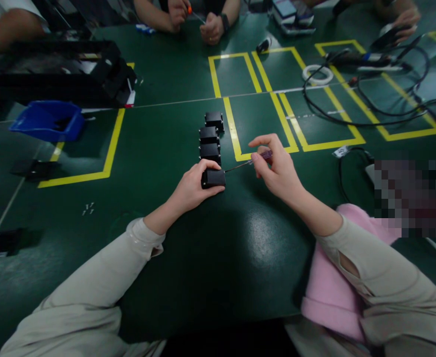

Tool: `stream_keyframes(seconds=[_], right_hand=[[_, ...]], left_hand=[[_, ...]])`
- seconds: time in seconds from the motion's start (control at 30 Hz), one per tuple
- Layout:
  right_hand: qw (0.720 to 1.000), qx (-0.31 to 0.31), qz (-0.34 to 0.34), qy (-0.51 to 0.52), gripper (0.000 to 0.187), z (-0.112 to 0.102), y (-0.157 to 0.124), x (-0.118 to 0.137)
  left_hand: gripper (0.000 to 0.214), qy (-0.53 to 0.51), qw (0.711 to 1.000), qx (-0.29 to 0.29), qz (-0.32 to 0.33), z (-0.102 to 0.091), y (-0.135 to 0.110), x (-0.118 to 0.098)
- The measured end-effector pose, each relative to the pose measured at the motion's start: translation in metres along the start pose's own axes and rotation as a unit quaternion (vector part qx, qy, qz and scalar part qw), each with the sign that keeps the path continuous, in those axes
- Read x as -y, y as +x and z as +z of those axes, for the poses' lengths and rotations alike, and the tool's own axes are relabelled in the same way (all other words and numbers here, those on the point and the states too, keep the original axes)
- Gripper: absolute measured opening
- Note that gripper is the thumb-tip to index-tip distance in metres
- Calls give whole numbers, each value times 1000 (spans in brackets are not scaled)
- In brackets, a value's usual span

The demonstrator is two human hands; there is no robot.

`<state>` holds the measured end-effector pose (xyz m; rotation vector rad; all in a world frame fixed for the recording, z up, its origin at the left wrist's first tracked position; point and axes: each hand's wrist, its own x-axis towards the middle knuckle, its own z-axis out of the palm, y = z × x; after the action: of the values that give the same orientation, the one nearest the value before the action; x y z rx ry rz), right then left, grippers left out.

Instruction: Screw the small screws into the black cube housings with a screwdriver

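Observation:
My left hand (191, 187) grips a small black box (215, 178) on the green table, fingers over its back and thumb along its front. In my right hand (277, 166) is a screwdriver (261, 155) with a purplish clear handle, pinched between thumb and fingers. Its thin shaft points left, and the tip meets or nearly meets the right side of the box. Behind that box, several similar black boxes (208, 134) stand in a row leading away from me. A few small screws (88, 208) lie loose on the table to the left.
A blue bin (50, 121) and a stack of black trays (58, 74) stand at left. Yellow tape rectangles (236, 134) mark the table. Cables (314, 106) and a white ring (317, 74) lie at right, a pink cloth (329, 282) by my right forearm. Co-workers' hands (212, 29) are across the table.

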<state>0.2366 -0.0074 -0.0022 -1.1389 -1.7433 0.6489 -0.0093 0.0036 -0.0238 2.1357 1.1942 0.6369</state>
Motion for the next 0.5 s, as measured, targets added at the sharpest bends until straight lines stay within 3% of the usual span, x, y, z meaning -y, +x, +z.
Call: stream_keyframes(seconds=[0.4, 0.5], right_hand=[[1000, -1, 10, 3, 7, 0, 0, 0], [1000, 5, 13, -3, 14, 0, 0, 1]], left_hand=[[40, -6, 1000, 0, 0, -1, 0, -2], [40, -4, 1000, 1, 1, -1, 0, -1]])
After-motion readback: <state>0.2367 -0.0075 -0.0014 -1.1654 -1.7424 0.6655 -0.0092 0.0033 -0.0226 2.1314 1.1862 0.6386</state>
